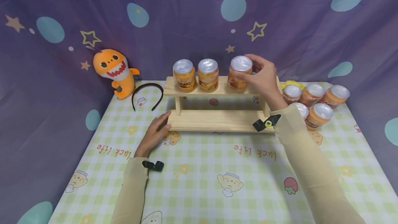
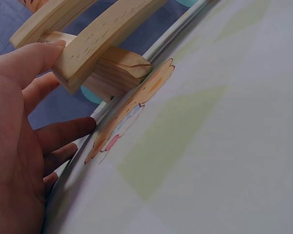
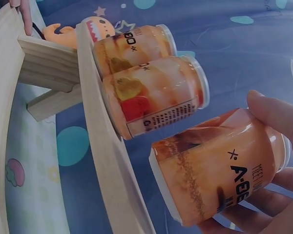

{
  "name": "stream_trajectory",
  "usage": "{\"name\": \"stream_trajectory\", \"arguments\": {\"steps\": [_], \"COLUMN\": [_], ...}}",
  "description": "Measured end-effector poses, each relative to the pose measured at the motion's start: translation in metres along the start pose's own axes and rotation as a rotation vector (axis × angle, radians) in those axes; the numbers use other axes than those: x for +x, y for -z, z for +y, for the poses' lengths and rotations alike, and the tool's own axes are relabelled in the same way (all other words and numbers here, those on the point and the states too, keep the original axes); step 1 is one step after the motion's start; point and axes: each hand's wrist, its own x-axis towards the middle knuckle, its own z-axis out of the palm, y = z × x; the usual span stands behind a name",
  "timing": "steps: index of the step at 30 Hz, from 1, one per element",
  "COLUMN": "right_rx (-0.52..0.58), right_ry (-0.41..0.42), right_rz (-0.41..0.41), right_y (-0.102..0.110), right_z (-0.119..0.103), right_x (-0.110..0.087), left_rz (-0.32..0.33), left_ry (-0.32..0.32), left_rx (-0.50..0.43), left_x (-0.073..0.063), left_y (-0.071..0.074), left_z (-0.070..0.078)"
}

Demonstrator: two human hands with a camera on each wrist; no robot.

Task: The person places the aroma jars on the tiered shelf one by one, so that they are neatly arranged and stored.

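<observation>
A two-tier wooden shelf (image 1: 217,120) stands on the table. My right hand (image 1: 264,79) grips an orange-labelled can (image 1: 238,80) with a silvery lid, thumb on one side and fingers on the other. In the right wrist view this can (image 3: 215,170) shows a gap between its base and the upper board. Two similar cans, a left one (image 1: 185,76) and a middle one (image 1: 208,75), stand upright on the upper board's left half. At the lower board's left end is my left hand (image 1: 154,130), its thumb touching the board end (image 2: 73,73) and its other fingers extended.
Several more cans (image 1: 322,113) stand on the table right of the shelf, beside something yellow (image 1: 292,84). To the left lie a black headband (image 1: 147,85) and an orange shark plush (image 1: 113,72) against the purple curtain (image 1: 186,17). A checked cloth (image 1: 199,189) covers the table.
</observation>
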Motion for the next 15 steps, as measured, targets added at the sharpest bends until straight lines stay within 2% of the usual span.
{"name": "stream_trajectory", "arguments": {"steps": [4, 7, 15], "right_rx": [0.024, 0.043, 0.038], "right_ry": [-0.003, -0.02, -0.074], "right_rz": [-0.012, -0.026, -0.039], "right_y": [-0.007, -0.011, -0.017], "right_z": [0.002, 0.002, 0.006], "right_x": [0.001, 0.002, 0.005], "left_rz": [-0.019, -0.028, -0.001], "left_ry": [0.02, 0.032, 0.017], "left_rx": [0.006, 0.018, 0.019], "left_x": [-0.003, -0.003, 0.002], "left_y": [0.003, 0.006, 0.0], "left_z": [0.021, 0.028, -0.008]}}
